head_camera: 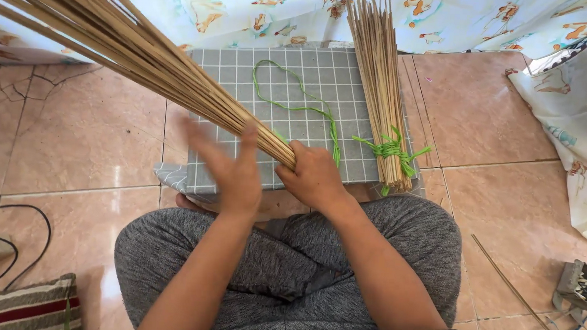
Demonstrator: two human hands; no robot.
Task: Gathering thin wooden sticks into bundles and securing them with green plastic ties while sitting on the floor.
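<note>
My right hand [314, 176] grips the near end of a thick bundle of thin bamboo sticks [132, 43] that slants up to the far left. My left hand [230, 168] is blurred, fingers spread, flat against the bundle's near end just left of the right hand. A loose green string [296, 105] lies on the grey checked cloth [312, 69] beyond the hands. To the right lies a second stick bundle [378, 82], tied near its near end with green string [391, 150].
I sit cross-legged in grey trousers [288, 272] on a pink tiled floor [74, 133]. A patterned curtain [448, 19] hangs behind and at right. A black cable [15, 237] and a striped cushion [25, 308] lie at left. A loose stick [514, 290] and tools [578, 287] lie at right.
</note>
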